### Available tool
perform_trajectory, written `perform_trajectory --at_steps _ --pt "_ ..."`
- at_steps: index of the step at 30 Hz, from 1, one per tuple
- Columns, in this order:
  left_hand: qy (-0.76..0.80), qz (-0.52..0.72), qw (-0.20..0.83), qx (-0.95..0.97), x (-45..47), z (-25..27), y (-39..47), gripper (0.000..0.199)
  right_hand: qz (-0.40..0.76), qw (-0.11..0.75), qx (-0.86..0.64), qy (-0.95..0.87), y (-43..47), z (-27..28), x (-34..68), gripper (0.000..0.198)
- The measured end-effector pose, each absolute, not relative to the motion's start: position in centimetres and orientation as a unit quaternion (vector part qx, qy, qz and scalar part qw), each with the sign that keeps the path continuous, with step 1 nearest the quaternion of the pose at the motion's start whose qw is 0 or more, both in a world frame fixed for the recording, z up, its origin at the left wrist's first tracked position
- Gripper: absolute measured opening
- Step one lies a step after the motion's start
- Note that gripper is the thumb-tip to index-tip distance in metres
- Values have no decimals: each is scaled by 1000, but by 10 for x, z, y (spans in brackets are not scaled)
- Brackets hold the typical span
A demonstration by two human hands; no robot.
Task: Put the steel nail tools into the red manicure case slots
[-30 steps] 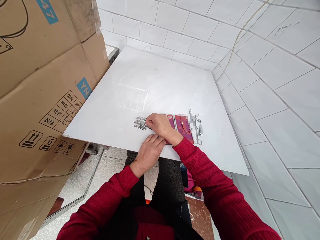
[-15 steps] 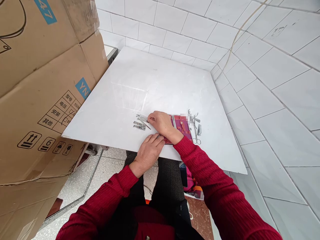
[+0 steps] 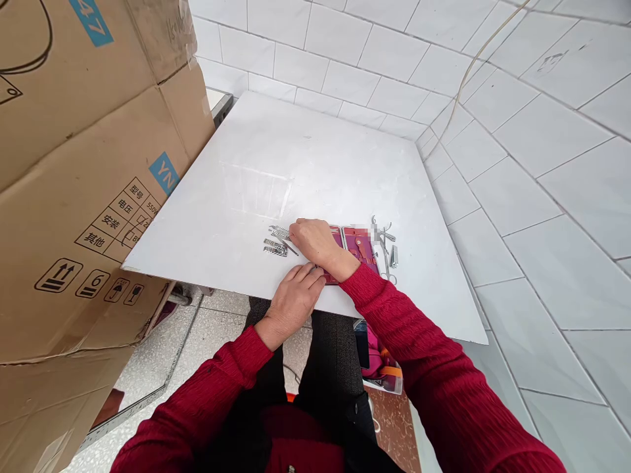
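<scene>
- Likely step: handling metal tools (image 3: 275, 251) by open case (image 3: 359, 244).
- Right hand (image 3: 315, 240): fingers curled, grip hidden.
- Left hand (image 3: 296, 292) beside case; can't tell grip.
- Next probably needs fine pinch.

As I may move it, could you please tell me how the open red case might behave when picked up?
The case is probably stiff, given its straight edges. Lifted by one half, it might fold, since its halves lie open side by side.

Shows red and purple inside the case (image 3: 361, 244), silver on the tools (image 3: 275, 251), white across the desk (image 3: 256, 144), deep red on both sleeves (image 3: 207, 387), brown printed with blue and black on the carton (image 3: 98, 164).
</scene>
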State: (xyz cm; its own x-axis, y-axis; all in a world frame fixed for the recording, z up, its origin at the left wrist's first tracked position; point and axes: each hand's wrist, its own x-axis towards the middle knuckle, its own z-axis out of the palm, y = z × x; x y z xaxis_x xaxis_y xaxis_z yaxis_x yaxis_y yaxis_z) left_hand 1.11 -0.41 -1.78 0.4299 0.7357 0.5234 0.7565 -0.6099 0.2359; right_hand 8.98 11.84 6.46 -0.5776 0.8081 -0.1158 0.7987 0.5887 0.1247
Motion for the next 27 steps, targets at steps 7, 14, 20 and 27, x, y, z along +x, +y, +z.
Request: perform_trajectory --at_steps 7,14,20,27 --pt "-445 -297 33 -844 11 -20 -4 23 30 77 474 877 125 61 89 32" --pt "-442 -300 28 -845 11 -19 -4 23 -9 28 491 871 117 66 96 29" --pt "-438 -300 33 -847 11 -17 -4 22 -70 11 474 878 112 69 99 26" --pt "-438 -294 41 -849 11 -18 -4 23 -57 -27 523 850 121 70 121 28"
